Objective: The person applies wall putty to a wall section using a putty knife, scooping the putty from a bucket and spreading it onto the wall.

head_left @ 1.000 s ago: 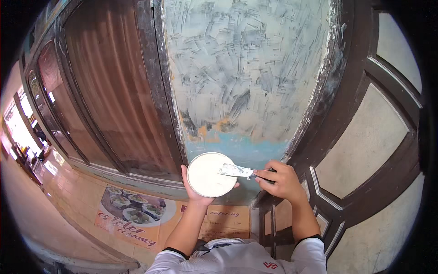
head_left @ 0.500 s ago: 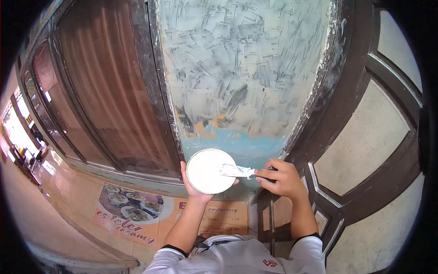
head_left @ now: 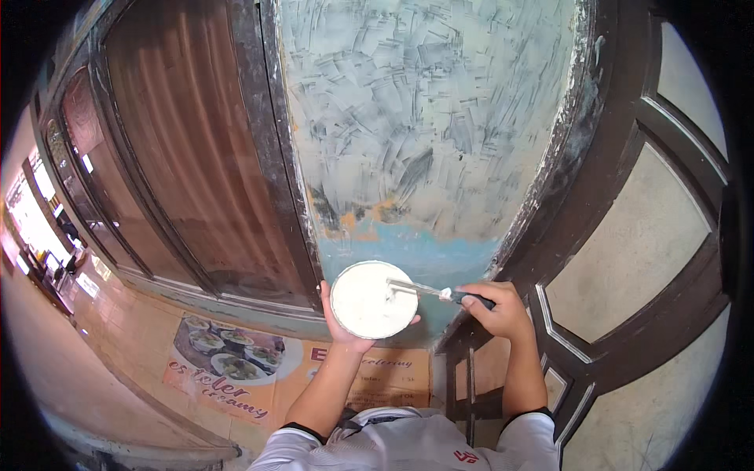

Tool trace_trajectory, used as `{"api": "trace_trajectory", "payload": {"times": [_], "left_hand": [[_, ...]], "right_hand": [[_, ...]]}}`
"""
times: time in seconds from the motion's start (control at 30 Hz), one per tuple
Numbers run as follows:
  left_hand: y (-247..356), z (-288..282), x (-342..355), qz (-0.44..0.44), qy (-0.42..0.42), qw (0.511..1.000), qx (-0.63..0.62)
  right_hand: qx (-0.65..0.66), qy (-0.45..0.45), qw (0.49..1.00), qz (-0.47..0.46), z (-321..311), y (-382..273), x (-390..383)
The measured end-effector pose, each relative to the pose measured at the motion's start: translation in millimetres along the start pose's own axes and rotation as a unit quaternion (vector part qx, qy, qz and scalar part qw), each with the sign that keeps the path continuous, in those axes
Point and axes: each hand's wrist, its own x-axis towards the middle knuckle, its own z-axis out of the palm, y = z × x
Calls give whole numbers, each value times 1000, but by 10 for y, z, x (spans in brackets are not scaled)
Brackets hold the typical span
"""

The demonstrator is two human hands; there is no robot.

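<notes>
My left hand (head_left: 345,334) grips a round tub (head_left: 333,308) from below and around its side, fingertips showing at its right rim. White paste, smooth with a small ridge, fills the tub (head_left: 365,310). In my right hand (head_left: 499,308) is the dark handle of a putty knife (head_left: 424,289), its fingers wrapped round it. The metal blade lies tilted nearly edge-on, its tip in the paste at the tub's right side. A white blob clings to the blade near the handle. Beyond the tub rises a wall panel (head_left: 432,118) smeared with greyish-white strokes, with bare blue paint at its bottom.
A dark wooden frame and a brown-curtained window (head_left: 181,157) stand to the left. Brown door panels with pale insets (head_left: 628,243) are close on the right. A printed food banner (head_left: 228,361) lies on the tiled floor below.
The putty knife has turned from blade-flat to nearly edge-on, and its dark handle now shows in my right hand. The paste surface is newly disturbed near the blade. The tub sits slightly further right.
</notes>
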Motion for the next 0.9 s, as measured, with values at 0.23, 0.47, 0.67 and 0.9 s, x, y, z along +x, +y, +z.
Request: {"api": "trace_trajectory", "payload": {"times": [0.23, 0.47, 0.67, 0.9], "left_hand": [[-8, 85, -24, -21, -21, 1000, 4], [60, -11, -58, -7, -1, 999, -53], [41, -34, -82, -17, -14, 992, -128], [62, -93, -103, 7, 33, 998, -51]], "right_hand": [[102, -38, 986, 123, 8, 73, -30], [-105, -36, 992, -60, 19, -72, 34], [-44, -76, 996, 1, 44, -85, 15], [90, -31, 991, 93, 21, 75, -24]]}}
